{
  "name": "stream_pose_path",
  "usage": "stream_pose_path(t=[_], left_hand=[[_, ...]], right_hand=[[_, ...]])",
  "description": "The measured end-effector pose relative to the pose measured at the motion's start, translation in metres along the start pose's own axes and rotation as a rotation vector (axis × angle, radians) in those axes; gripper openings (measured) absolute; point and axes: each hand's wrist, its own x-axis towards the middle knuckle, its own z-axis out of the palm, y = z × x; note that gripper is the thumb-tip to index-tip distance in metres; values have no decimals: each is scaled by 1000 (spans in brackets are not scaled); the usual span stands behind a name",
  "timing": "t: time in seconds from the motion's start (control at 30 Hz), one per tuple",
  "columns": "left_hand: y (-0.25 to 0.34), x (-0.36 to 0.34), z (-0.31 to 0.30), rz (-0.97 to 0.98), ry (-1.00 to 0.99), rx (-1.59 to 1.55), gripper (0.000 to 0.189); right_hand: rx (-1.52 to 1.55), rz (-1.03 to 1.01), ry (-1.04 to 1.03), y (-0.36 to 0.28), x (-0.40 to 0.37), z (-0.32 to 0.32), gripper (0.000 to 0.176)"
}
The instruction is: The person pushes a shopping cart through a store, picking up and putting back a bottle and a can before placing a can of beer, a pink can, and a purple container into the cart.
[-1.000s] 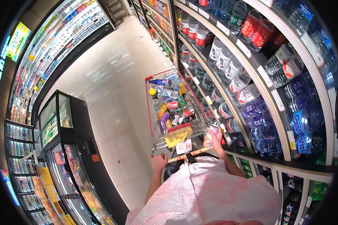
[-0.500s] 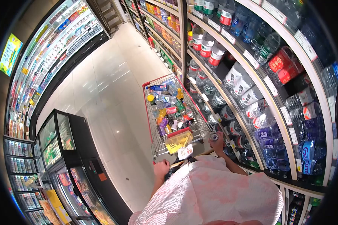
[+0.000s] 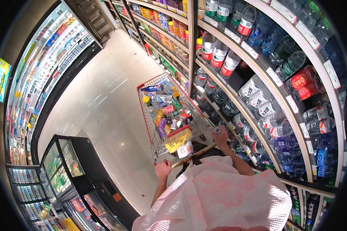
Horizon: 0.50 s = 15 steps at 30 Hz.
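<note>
My left hand (image 3: 163, 169) is closed round the left end of the shopping cart handle (image 3: 198, 153). In my right hand (image 3: 222, 138) is a clear bottle (image 3: 216, 130), seen from its end, just past the right end of the handle and close to the shelves. Ahead of me stands the wire shopping cart (image 3: 145, 122) with red edging. Bottles of several colours fill its basket, among them a purple one (image 3: 162, 124) and a yellow-capped one (image 3: 146, 100). A yellow sign (image 3: 178, 141) and a white tag with red characters (image 3: 185, 149) hang at the cart's near end.
Shelves (image 3: 235, 92) of bottled water and drinks curve along my right, near the cart's side. To the left are a black glass-doored freezer (image 3: 81, 154) and a long lit refrigerated display (image 3: 52, 65). The pale tiled floor (image 3: 104, 100) runs ahead between them.
The view has turned and shifted slightly, so the cart appears a little further left and the shelves show more. Both hands keep their holds, the right one still with the bottle.
</note>
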Motion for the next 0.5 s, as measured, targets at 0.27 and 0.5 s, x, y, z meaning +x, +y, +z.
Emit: stream_pose_path(t=[0.27,0.5], left_hand=[[-41,91,-28,9,6,29,32],[-69,180,-51,-54,-9,-23,29]], right_hand=[[-142,-45,7,-61,59,71,46],[-142,-71,-33,-102,122,137,52]])
